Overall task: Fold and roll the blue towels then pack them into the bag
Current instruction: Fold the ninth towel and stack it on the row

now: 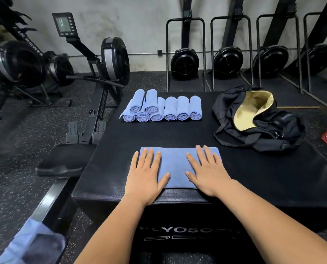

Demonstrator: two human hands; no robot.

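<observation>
Folded blue towel [177, 166] lies flat at the near edge of the counter [177, 134], squarely in front of the person, with its long axis running left to right. Left hand [147, 174] rests palm down on the left end and right hand [206, 172] palm down on the right end. The fingers [157, 161] of both are straight, slightly spread and pointing to the far side, pressing the cloth and pinching nothing. The left hand's outermost finger appears to overhang the left short edge, and the right hand covers most of the right end. Rolled towels [162, 109] sit at the far left of the counter, two on top of a row, their spiral ends facing near. That suggests the coming roll should start at a short end and travel along the long axis. Each hand is already at one such end, so neither has the advantage. The bag [284, 134] lies open at the far right, nearer the right hand and well apart from the rolls. More blue cloth [31, 242] shows at the near left, off the counter.
</observation>
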